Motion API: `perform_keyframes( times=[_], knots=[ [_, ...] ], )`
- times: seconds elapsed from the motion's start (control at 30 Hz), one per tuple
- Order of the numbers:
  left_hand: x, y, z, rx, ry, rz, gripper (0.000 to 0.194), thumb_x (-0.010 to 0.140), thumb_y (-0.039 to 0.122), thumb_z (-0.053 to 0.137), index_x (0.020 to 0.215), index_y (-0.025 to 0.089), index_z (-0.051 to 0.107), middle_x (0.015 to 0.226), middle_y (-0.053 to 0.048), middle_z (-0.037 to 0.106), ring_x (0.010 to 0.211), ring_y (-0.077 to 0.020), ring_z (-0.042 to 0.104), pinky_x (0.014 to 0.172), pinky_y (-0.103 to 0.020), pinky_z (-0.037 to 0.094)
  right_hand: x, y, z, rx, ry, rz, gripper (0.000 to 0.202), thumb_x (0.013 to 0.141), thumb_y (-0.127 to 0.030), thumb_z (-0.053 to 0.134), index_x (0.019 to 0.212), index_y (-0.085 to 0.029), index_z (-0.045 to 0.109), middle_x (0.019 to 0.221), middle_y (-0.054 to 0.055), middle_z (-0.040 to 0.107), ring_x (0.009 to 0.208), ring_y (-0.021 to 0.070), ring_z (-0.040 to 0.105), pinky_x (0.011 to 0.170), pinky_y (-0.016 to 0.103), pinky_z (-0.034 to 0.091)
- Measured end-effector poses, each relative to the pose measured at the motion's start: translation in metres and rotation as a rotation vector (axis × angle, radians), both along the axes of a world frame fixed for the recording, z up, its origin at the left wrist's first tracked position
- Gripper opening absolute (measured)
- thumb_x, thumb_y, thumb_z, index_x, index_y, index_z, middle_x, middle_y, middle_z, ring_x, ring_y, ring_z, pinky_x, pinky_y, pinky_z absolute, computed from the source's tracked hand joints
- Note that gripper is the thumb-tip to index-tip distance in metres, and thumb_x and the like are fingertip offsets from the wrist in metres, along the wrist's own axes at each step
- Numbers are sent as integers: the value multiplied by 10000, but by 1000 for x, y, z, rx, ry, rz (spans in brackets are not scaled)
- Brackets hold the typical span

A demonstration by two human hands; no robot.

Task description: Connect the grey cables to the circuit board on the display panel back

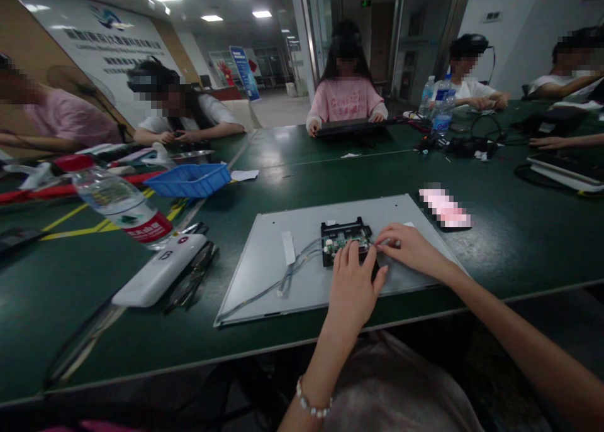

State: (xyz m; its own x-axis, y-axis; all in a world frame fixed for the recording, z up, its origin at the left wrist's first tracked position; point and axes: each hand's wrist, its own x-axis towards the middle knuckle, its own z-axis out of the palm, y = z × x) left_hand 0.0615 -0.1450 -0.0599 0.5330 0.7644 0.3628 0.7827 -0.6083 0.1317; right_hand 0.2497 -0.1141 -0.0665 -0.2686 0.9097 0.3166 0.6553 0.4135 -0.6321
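A grey flat panel (268,249) lies on the green table in front of me. On it sits a black plastic frame (346,226) holding a green circuit board (330,246). My left hand (353,287) rests over the front of the frame, fingers stretched onto the board and thumb apart. My right hand (410,249) is closed in a pinch at the frame's right edge; what lies between its fingertips is too small to make out. Grey cables (271,287) run left from the board across the panel. A white strip (288,248) lies beside them.
Left of the panel are a white power bank (160,270), glasses (192,275) and a tilted water bottle (120,202). A blue basket (191,180) stands farther back. A phone (444,207) lies at the panel's right corner. Several people sit around the table.
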Motion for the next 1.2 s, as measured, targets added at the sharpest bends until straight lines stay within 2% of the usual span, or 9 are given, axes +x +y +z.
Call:
perform_keyframes(
  times=[0.1,0.2,0.5,0.73,0.87,0.97,1.07,1.13,1.2],
  knots=[
    [0,-1,1,-4,2,1,410,940,384,432,1303,198,473,1291,-142,464,1241,-299,429,1045,-491,355,-1,-1,1,-8,26,17,144,861,-225,562,897,-190,697,1013,68,646,787,151,603,728,299,482],
    [0,-1,2,-8,5,8,417,942,389,427,1307,193,471,1297,-147,460,1248,-300,423,1054,-485,346,-1,-2,3,-19,28,43,146,861,-214,557,904,-196,696,921,49,668,798,160,606,739,302,474],
    [1,-1,0,0,2,28,402,935,371,443,1295,197,481,1307,-147,456,1256,-304,421,1056,-489,344,0,1,-5,-43,47,13,138,829,-221,581,900,-195,696,894,39,679,761,159,614,711,294,478],
    [2,-1,2,-40,-19,15,413,928,367,461,1304,196,467,1303,-150,470,1269,-312,419,1057,-503,345,-1,-1,-2,-40,47,1,133,814,-213,588,897,-191,691,874,36,672,711,152,597,685,296,467],
    [-3,-1,8,-52,-84,-29,422,930,346,467,1325,201,436,1351,-134,450,1337,-287,352,1081,-470,337,-1,-2,1,-15,34,25,147,803,-148,560,846,-191,695,861,41,674,768,161,601,719,300,463],
    [-24,10,24,-36,-146,-37,404,947,328,434,1327,192,429,1391,-118,431,1354,-253,333,1094,-427,332,-1,-3,3,-21,42,25,156,793,-133,559,837,-195,695,868,35,672,753,152,601,710,293,465],
    [-61,35,47,-18,-195,58,385,949,305,410,1304,163,457,1315,-115,508,1243,-228,457,1067,-398,362,1,-4,4,-17,80,34,144,801,-156,562,835,-201,694,915,36,671,734,140,600,677,277,472],
    [-91,55,60,-19,-152,146,371,929,285,418,1262,146,506,1274,-117,539,1204,-237,485,1066,-407,351,3,-3,4,0,101,22,136,805,-172,562,835,-201,692,951,41,670,734,138,602,657,271,476],
    [-118,73,69,-103,-33,214,371,902,288,433,1211,120,551,1239,-135,559,1181,-266,501,1051,-427,354,4,-3,3,17,104,-4,136,808,-186,565,842,-203,695,969,43,671,715,137,601,645,276,480]
  ],
)
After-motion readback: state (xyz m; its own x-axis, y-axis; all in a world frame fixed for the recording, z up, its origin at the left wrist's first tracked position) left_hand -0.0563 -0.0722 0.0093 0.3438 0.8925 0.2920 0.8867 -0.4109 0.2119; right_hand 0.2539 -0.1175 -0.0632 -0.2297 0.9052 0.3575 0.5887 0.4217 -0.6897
